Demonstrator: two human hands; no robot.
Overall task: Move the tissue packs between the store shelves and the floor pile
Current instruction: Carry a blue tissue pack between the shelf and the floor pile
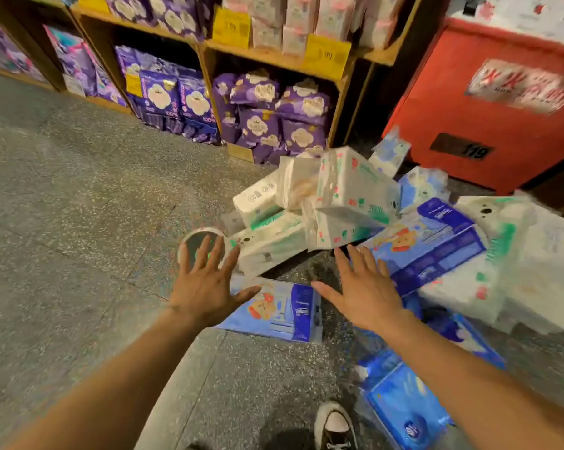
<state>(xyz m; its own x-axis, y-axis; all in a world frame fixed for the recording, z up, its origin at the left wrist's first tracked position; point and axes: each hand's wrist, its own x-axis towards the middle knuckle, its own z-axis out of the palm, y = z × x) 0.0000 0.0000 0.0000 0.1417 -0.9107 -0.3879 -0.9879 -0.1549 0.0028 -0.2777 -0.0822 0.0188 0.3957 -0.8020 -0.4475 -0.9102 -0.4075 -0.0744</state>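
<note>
Both hands are out front, palms down, fingers spread, holding nothing. Left hand (206,284) is over the left end of a blue tissue pack (280,311), fingertips across a white-rimmed ring (196,242). Right hand (363,292) is just beside the pack's right end, fingertips at the edge of the floor pile (436,248). Contact with the pack: can't tell. Floor (63,206) is grey speckled terrazzo with tile seams, in a store aisle. Blue pack lies flat on it, printed face up, long axis roughly left-right, dark blue band at the right end, cartoon print mid-face. Pile sits beyond and right of the hands: white-and-green packs (349,203) stacked tilted and blurred, long axes running lower left to upper right, more blue packs under and beside them. Wooden shelves (274,58) behind hold purple packs (258,125), with yellow price tags (326,55) on the edges. Red bin (469,118) stands right of the shelves. Black shoe (334,428) with white toe at the bottom edge.
</note>
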